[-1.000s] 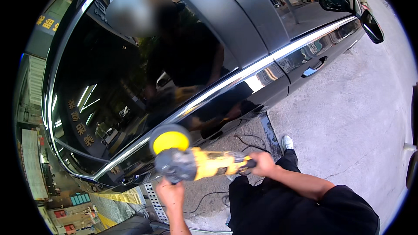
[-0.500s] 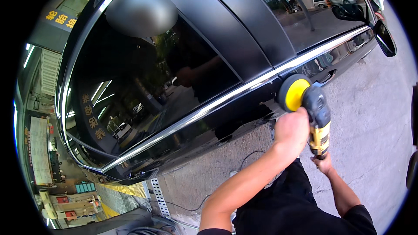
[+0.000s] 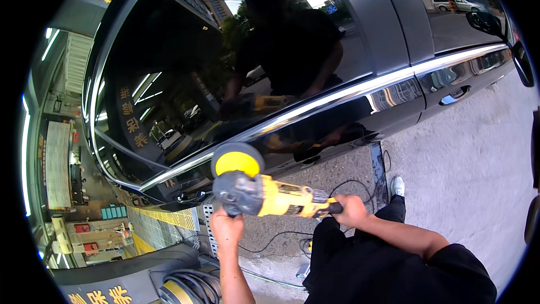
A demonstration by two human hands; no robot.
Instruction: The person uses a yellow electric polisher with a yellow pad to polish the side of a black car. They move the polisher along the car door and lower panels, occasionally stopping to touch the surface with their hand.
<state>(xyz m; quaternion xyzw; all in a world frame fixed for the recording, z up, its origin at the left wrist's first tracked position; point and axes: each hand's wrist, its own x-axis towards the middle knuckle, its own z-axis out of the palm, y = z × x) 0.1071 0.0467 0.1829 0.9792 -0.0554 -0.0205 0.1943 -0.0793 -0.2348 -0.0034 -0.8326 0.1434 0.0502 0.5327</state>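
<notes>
A yellow and black electric polisher (image 3: 289,198) lies roughly level in front of me, beside a black car. My left hand (image 3: 228,228) is closed around the underside of its dark head. At the tail end, my right hand (image 3: 350,211) grips the rear handle. The polisher's round yellow pad (image 3: 238,163) with a dark rim faces the car's side, over the rear door (image 3: 399,104) just below the chrome trim strip (image 3: 337,97). Whether the pad touches the paint I cannot tell. The dark window (image 3: 185,84) above mirrors a person and the tool.
A black cord (image 3: 275,235) trails across the concrete below the polisher. Coiled hose or cable (image 3: 197,287) sits at lower left, near a perforated strip (image 3: 210,226). The car's door handle (image 3: 454,97) and side mirror (image 3: 523,63) are at right. Shop shelving (image 3: 93,236) stands at left.
The polisher has swung from the right to the left along the car's side, turning from upright to nearly level in view. Both hands have kept hold and moved left with it.
</notes>
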